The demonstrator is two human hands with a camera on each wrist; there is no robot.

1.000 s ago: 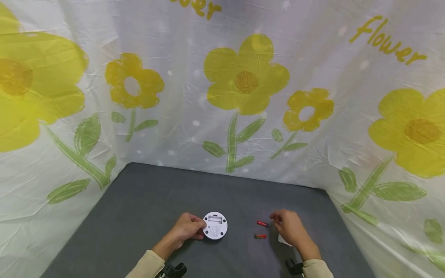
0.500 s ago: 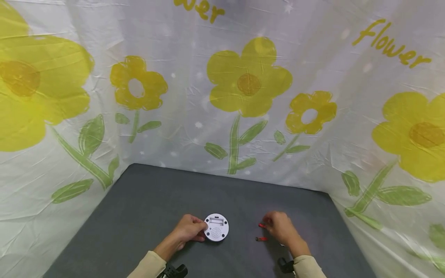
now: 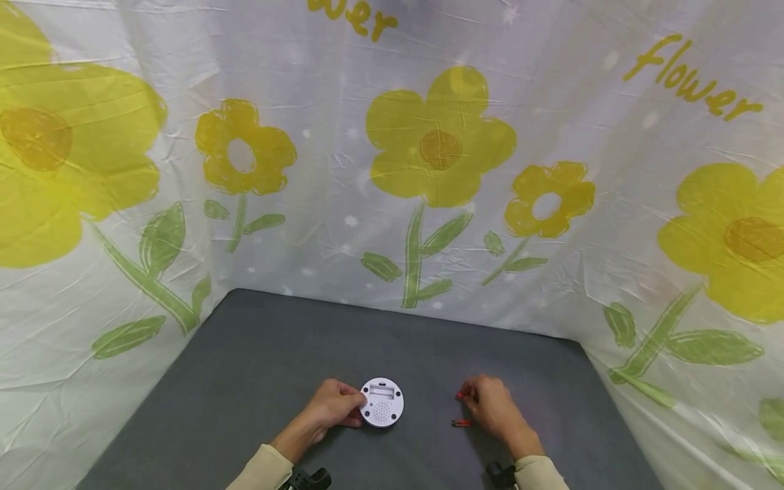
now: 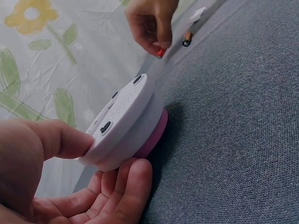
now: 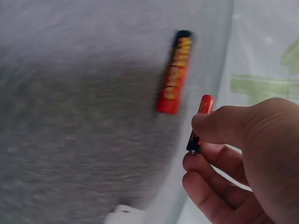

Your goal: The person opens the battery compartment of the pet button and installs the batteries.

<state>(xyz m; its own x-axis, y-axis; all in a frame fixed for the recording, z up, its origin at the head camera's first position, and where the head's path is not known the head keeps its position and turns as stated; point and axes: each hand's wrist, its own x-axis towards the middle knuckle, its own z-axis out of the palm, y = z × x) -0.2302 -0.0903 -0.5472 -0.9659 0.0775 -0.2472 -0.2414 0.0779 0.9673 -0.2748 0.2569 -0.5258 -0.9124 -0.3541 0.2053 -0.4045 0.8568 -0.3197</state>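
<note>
My left hand (image 3: 333, 406) holds a round white device (image 3: 382, 403) by its left edge, thumb on top and fingers beneath. Its underside faces up, with an uncovered battery slot, small dark feet and a patch of holes; the left wrist view shows a pink part (image 4: 154, 134) below. To the right, my right hand (image 3: 490, 406) pinches a red and black battery (image 5: 201, 124) between thumb and fingers. A second such battery (image 5: 175, 72) lies on the table near that hand, also in the head view as a small red battery (image 3: 461, 423).
A small white piece (image 5: 125, 215) lies on the dark grey table (image 3: 294, 340), beyond the loose battery in the left wrist view. A white curtain (image 3: 331, 204) printed with yellow flowers closes off the table's back and sides.
My right hand has moved left to one of the two batteries and now pinches it. The white piece is now hidden behind this hand in the head view. My left hand keeps holding the device.
</note>
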